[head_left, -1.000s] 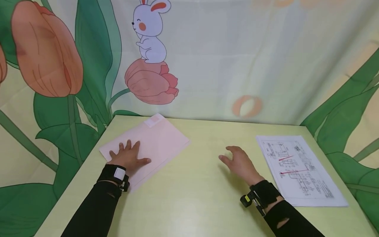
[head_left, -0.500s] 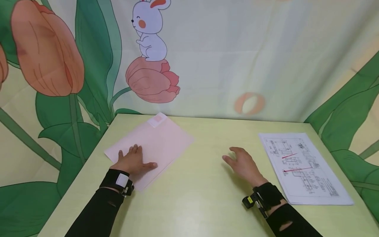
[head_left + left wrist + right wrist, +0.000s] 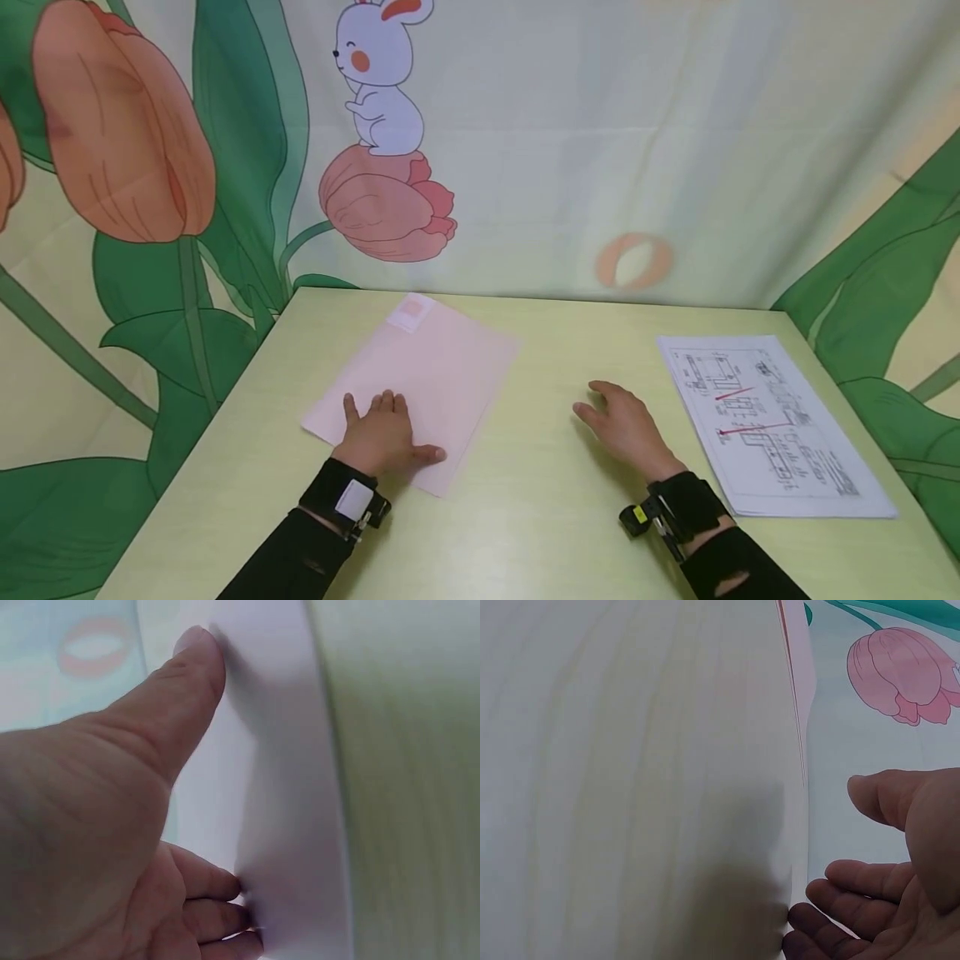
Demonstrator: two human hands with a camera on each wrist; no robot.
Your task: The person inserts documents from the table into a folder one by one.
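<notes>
A pale pink folder [image 3: 435, 371] lies on the left half of the yellow-green table [image 3: 525, 517], its labelled corner toward the back. My left hand [image 3: 384, 433] presses flat on the folder's near end with fingers straight; in the left wrist view the thumb [image 3: 191, 682] and fingers lie on the pink sheet [image 3: 292, 787]. My right hand [image 3: 622, 421] rests on the bare table at centre right, fingers relaxed and holding nothing; the right wrist view shows its loosely bent fingers [image 3: 870, 889] beside the tabletop [image 3: 645, 787].
A white sheet with a printed diagram and red lines [image 3: 765, 421] lies at the right side of the table, right of my right hand. A cloth backdrop with tulips and a rabbit [image 3: 378, 75] surrounds the table on three sides.
My left hand has slid the pink folder to the right and toward me, turning it a little. My right hand has barely moved.
</notes>
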